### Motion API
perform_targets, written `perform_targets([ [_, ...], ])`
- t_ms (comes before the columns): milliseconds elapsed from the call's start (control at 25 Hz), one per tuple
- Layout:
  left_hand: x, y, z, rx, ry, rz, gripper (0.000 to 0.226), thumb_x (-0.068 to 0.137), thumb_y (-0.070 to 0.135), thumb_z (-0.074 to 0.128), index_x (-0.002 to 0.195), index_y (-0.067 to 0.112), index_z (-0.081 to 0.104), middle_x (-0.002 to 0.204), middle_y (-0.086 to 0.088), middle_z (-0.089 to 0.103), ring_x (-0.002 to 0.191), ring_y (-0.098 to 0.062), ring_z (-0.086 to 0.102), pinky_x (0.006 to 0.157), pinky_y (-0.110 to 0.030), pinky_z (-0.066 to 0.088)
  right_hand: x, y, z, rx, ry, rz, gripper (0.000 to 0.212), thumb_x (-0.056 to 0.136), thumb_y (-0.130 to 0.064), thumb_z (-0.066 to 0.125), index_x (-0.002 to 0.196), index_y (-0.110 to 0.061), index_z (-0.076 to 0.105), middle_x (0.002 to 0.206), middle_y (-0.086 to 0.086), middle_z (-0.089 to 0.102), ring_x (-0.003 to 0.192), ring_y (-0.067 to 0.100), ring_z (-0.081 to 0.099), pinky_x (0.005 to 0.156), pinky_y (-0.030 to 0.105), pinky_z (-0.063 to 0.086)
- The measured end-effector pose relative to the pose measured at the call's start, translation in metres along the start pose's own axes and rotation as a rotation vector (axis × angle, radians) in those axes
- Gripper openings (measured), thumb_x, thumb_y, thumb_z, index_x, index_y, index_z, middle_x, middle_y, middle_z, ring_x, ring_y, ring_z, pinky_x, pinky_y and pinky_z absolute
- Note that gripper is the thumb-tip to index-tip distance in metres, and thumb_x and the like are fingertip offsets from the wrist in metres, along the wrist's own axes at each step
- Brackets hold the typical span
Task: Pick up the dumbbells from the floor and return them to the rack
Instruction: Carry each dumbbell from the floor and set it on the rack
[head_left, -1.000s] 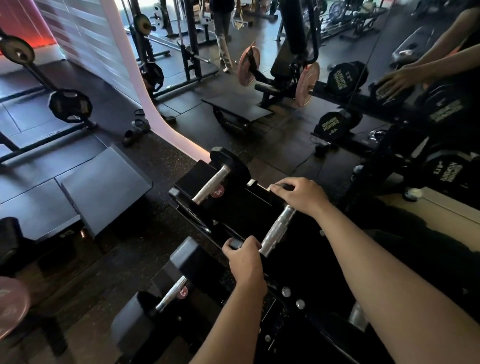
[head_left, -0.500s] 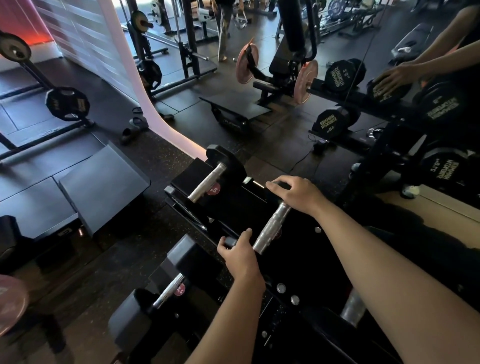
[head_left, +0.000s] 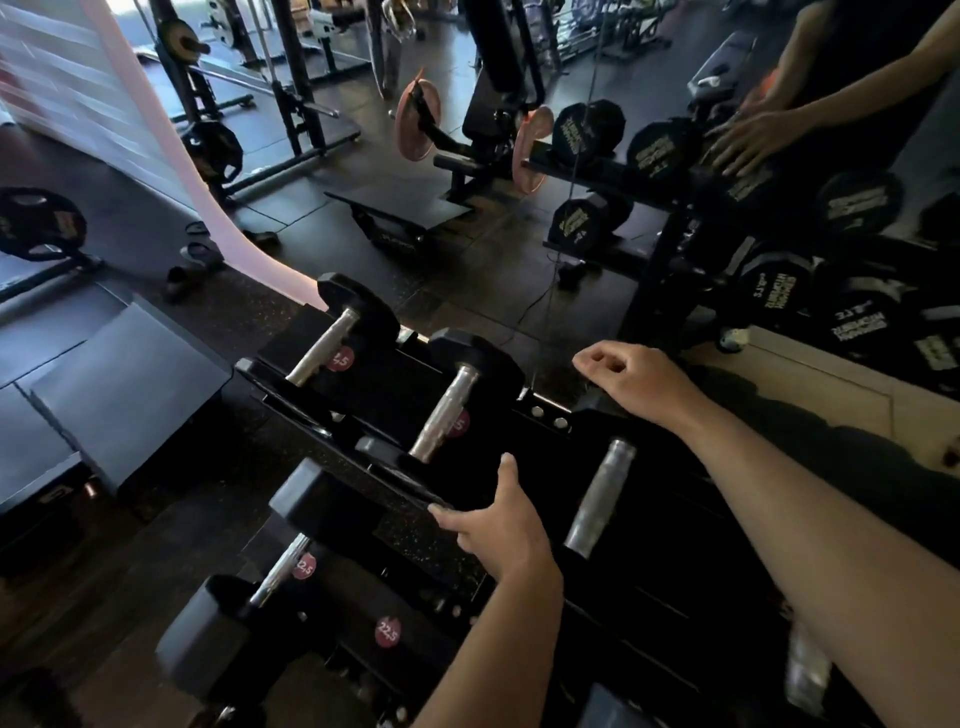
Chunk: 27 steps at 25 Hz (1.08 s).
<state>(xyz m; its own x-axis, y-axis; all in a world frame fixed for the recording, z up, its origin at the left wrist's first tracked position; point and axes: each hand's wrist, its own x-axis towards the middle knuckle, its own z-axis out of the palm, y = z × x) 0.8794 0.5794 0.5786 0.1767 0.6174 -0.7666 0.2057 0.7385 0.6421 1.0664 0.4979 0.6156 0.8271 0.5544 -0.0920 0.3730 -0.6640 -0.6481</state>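
The black dumbbell rack (head_left: 545, 415) fills the lower middle of the head view. On its top shelf, a black dumbbell with a silver handle (head_left: 444, 413) lies next to another marked 4,5 (head_left: 322, 343). A third silver handle (head_left: 597, 499) shows to the right, its heads lost in shadow. A 22,5 dumbbell (head_left: 283, 569) rests on the lower shelf. My left hand (head_left: 498, 527) is open, its fingers resting on the rack's front rail just below the middle dumbbell. My right hand (head_left: 631, 376) hovers loosely curled to the right of that dumbbell, holding nothing.
A mirror on the right reflects a rack of round dumbbells (head_left: 774, 296) and my hands. A flat bench pad (head_left: 124, 384) stands on the left. Weight machines with plates (head_left: 415, 122) and a pair of sandals (head_left: 192, 260) are on the dark rubber floor beyond.
Both hands have let go of the middle dumbbell, which now lies on the top shelf. My right hand moved off to the right and my left hand drew back to the rail.
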Motion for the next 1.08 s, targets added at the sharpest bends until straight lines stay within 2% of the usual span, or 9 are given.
perform_targets([
  [120,-0.003,-0.018,0.0,0.101,0.006,0.004,0.105,0.076,0.034,0.079,0.158,0.032,0.015,0.155,-0.013,0.035,0.131,-0.036,0.045,0.096,-0.043,0.038,-0.014,0.012,0.006,-0.066,-0.002,0.006,0.035,0.088,-0.066,0.055,0.106,-0.042,0.073,0.098,-0.017,0.071,0.096,0.007,0.067,0.086,0.034,0.054],
  [240,-0.002,-0.028,-0.004,0.122,-0.01,-0.079,0.088,0.074,0.022,0.076,0.151,0.023,0.034,0.135,-0.015,0.052,0.117,-0.036,0.053,0.099,-0.048,0.047,-0.018,0.018,0.009,-0.138,0.048,0.021,0.036,0.085,-0.067,0.054,0.105,-0.044,0.073,0.101,-0.015,0.074,0.1,0.014,0.068,0.089,0.038,0.054],
  [320,-0.002,-0.031,-0.007,0.122,-0.027,-0.107,0.067,0.073,0.016,0.073,0.137,0.015,0.051,0.116,-0.012,0.059,0.107,-0.035,0.058,0.095,-0.051,0.052,-0.02,0.021,0.01,-0.159,0.05,0.035,0.038,0.083,-0.071,0.051,0.104,-0.047,0.073,0.104,-0.013,0.075,0.102,0.017,0.068,0.088,0.039,0.054],
  [400,-0.002,-0.032,-0.009,0.12,-0.054,-0.118,0.049,0.072,0.014,0.071,0.12,0.008,0.059,0.105,-0.012,0.062,0.102,-0.036,0.063,0.091,-0.054,0.054,-0.018,0.022,0.01,-0.168,0.043,0.027,0.038,0.084,-0.069,0.051,0.104,-0.047,0.074,0.107,-0.013,0.076,0.104,0.018,0.068,0.089,0.039,0.054],
  [560,-0.001,-0.035,-0.011,0.096,-0.094,-0.129,0.043,0.07,0.014,0.071,0.111,0.004,0.062,0.112,-0.017,0.063,0.105,-0.04,0.064,0.09,-0.058,0.054,-0.014,0.02,0.013,-0.223,0.037,-0.025,0.035,0.087,-0.064,0.052,0.103,-0.042,0.075,0.101,-0.01,0.077,0.099,0.021,0.07,0.085,0.036,0.055],
  [720,0.0,-0.037,-0.009,0.071,-0.038,-0.127,0.034,0.07,0.012,0.071,0.102,0.006,0.063,0.101,-0.014,0.063,0.096,-0.037,0.065,0.087,-0.055,0.056,-0.017,0.028,0.012,-0.228,0.026,-0.041,0.042,0.088,-0.07,0.047,0.109,-0.044,0.073,0.102,-0.007,0.077,0.098,0.021,0.07,0.087,0.039,0.055],
  [920,0.003,-0.035,-0.009,0.087,-0.027,-0.116,0.033,0.071,0.014,0.071,0.103,0.007,0.064,0.101,-0.015,0.064,0.097,-0.037,0.065,0.088,-0.055,0.056,-0.017,0.025,0.015,-0.265,0.057,-0.053,0.041,0.087,-0.07,0.047,0.106,-0.043,0.072,0.089,-0.011,0.076,0.085,0.017,0.071,0.068,0.03,0.046],
  [1000,0.004,-0.037,-0.011,0.1,-0.035,-0.084,0.029,0.075,0.017,0.073,0.102,0.01,0.064,0.101,-0.013,0.064,0.096,-0.034,0.064,0.089,-0.053,0.055,-0.02,0.023,0.015,-0.263,0.058,-0.041,0.043,0.088,-0.071,0.045,0.107,-0.043,0.072,0.088,-0.01,0.076,0.084,0.017,0.07,0.066,0.03,0.044],
  [1080,0.002,-0.038,-0.012,0.14,-0.04,0.001,0.025,0.079,0.023,0.074,0.1,0.013,0.063,0.104,-0.011,0.065,0.097,-0.03,0.063,0.091,-0.05,0.054,-0.023,0.021,0.011,-0.244,0.043,-0.012,0.046,0.088,-0.072,0.041,0.108,-0.044,0.071,0.089,-0.009,0.075,0.085,0.017,0.07,0.069,0.032,0.049],
])
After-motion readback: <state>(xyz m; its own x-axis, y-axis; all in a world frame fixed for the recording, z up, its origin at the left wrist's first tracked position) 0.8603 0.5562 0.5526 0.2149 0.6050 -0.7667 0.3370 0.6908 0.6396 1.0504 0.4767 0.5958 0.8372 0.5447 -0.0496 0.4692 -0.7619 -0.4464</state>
